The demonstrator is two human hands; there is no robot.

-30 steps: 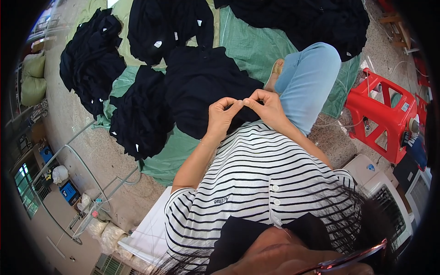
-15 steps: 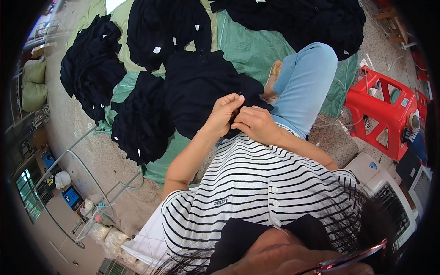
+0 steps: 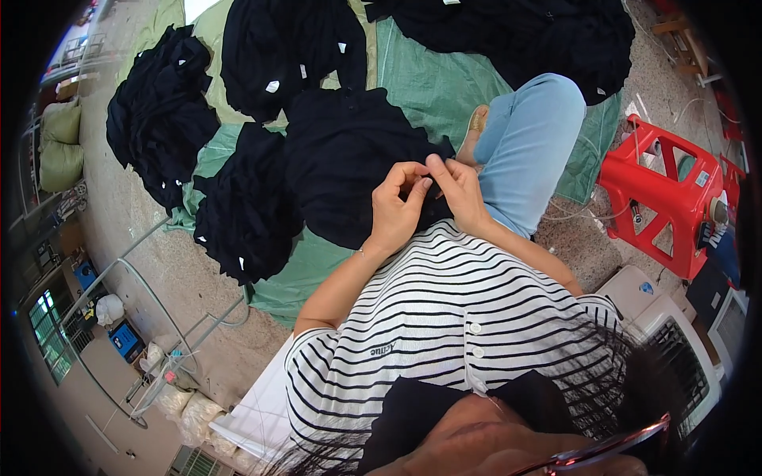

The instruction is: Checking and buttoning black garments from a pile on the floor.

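On the floor beyond the hands, I see two sheets, one green point(image 3: 413, 71) and one olive point(image 3: 208, 28), bearing four heaps of dark cloth point(image 3: 163, 119): two out to the left, one ahead and slightly left, one ahead and right. A single dark garment point(image 3: 341, 143) lies just in front of the hands and runs beneath them. Behind them I get one striped shirt point(image 3: 429, 293); to their right, one leg in pale blue trousers point(image 3: 540, 143) and, well apart, one red stool point(image 3: 663, 190). The left hand point(image 3: 397, 208) and right hand point(image 3: 462, 194) come close together over the garment, fingers bent, thumbs and forefingers near one another; from here I cannot tell whether they pinch the cloth or something tiny. The stool has one pale label point(image 3: 702, 179), the heap ahead shows three white tags point(image 3: 272, 86), and the shirt has two visible buttons point(image 3: 475, 328) with dark lettering point(image 3: 383, 349) left of them.
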